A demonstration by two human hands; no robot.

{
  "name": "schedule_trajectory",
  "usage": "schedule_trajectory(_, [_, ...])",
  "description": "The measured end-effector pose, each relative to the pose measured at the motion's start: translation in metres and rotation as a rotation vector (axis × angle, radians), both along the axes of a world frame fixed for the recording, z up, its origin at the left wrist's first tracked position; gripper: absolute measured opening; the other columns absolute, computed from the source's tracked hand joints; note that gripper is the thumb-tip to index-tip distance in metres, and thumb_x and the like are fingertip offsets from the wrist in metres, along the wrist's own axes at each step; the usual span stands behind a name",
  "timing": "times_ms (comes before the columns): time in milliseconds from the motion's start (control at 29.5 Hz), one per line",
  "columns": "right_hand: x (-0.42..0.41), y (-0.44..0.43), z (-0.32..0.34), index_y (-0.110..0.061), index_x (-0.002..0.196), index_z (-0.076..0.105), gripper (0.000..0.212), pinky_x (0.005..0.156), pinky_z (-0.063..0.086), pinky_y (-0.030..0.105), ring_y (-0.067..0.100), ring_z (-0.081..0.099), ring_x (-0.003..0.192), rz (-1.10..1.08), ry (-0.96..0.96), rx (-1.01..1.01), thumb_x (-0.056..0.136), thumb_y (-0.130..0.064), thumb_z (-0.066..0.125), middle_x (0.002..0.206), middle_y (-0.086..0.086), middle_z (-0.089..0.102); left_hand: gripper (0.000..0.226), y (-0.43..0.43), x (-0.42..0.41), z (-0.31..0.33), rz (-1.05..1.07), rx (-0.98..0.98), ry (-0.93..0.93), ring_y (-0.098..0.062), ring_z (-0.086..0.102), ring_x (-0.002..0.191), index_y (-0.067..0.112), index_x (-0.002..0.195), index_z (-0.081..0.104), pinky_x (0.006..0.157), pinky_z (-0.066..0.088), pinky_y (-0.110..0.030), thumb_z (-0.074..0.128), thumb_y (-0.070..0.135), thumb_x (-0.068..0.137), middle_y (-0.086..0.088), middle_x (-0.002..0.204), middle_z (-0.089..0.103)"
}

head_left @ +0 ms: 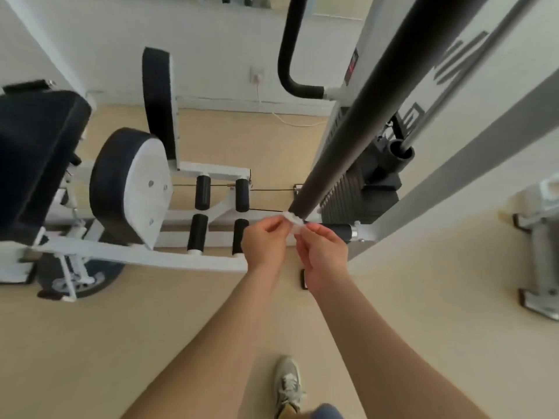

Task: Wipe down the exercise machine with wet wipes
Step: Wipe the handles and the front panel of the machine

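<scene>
Wipe (295,222): bunched, pinched between left hand (266,241) and right hand (323,252).
Bar (363,116): lower end just above wipe; long axis rises up and rightward.
Nearer: neither hand, judged equal.

Both your bare forearms reach forward and converge. Left hand (264,238) and right hand (323,252) nearly meet, fingers curled. Thumb and forefinger of each pinch one crumpled wet wipe (294,222) between them.

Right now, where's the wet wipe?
Head view, centre: the wet wipe is pinched between the left hand and right hand, at the lower end of the black foam bar.
</scene>
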State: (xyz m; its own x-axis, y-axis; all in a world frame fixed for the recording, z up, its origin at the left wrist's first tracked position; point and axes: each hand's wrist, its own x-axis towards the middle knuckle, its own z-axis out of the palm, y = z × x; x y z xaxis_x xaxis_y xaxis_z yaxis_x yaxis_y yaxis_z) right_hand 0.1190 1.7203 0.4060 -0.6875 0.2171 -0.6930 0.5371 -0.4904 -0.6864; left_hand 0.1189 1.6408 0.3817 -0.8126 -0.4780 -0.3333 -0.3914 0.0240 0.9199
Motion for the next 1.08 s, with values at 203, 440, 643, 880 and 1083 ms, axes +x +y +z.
schedule_trajectory(203, [-0.012, 0.015, -0.002, -0.009, 0.098, 0.064, 0.020, 0.086, 0.057, 0.031, 0.024, 0.068, 0.093, 0.092, -0.062, 0.090, 0.089, 0.008, 0.060, 0.103, 0.016, 0.070, 0.018, 0.023, -0.008, -0.018, 0.102, -0.165, -0.067, -0.005, 0.052, 0.064, 0.014, 0.082, 0.071, 0.053, 0.032, -0.009, 0.058, 0.014, 0.095, 0.007, 0.068, 0.059])
schedule_trajectory(440, [-0.040, 0.048, -0.019, -0.009, 0.111, 0.063, 0.022, 0.089, 0.055, 0.035, 0.023, 0.066, 0.100, 0.406, -0.176, 0.205, 0.092, 0.002, 0.059, 0.106, 0.012, 0.068, 0.024, 0.047, -0.026, -0.045, 0.233, -0.128, -0.289, -0.013, 0.052, 0.078, 0.003, 0.093, 0.070, 0.064, 0.037, -0.017, 0.046, 0.005, 0.096, -0.003, 0.082, 0.061])
schedule_trajectory(643, [-0.048, 0.073, -0.017, -0.015, 0.120, 0.060, 0.030, 0.076, 0.056, 0.033, 0.022, 0.062, 0.101, 0.664, -0.257, 0.316, 0.094, 0.000, 0.055, 0.109, 0.010, 0.062, 0.018, 0.063, -0.025, -0.038, 0.235, -0.092, -0.432, -0.014, 0.054, 0.076, 0.007, 0.093, 0.072, 0.063, 0.039, -0.020, 0.053, 0.009, 0.095, -0.008, 0.094, 0.070])
schedule_trajectory(880, [-0.047, 0.094, -0.002, -0.009, 0.093, 0.068, 0.008, 0.068, 0.052, 0.029, 0.017, 0.058, 0.073, 0.800, -0.124, 0.245, 0.093, -0.014, 0.063, 0.077, 0.007, 0.063, 0.022, 0.110, -0.012, 0.002, 0.129, -0.042, -0.276, -0.007, 0.059, 0.059, 0.013, 0.083, 0.075, 0.050, 0.038, -0.014, 0.056, 0.017, 0.093, 0.007, 0.066, 0.064])
schedule_trajectory(1083, [-0.035, 0.126, 0.039, 0.002, 0.095, 0.068, 0.024, 0.065, 0.052, 0.024, 0.012, 0.062, 0.068, 0.880, 0.065, 0.238, 0.098, -0.019, 0.057, 0.081, 0.011, 0.067, 0.014, 0.121, 0.020, 0.045, 0.360, 0.258, -0.074, -0.012, 0.065, 0.078, 0.014, 0.086, 0.072, 0.068, 0.047, -0.022, 0.066, 0.027, 0.088, 0.004, 0.080, 0.070])
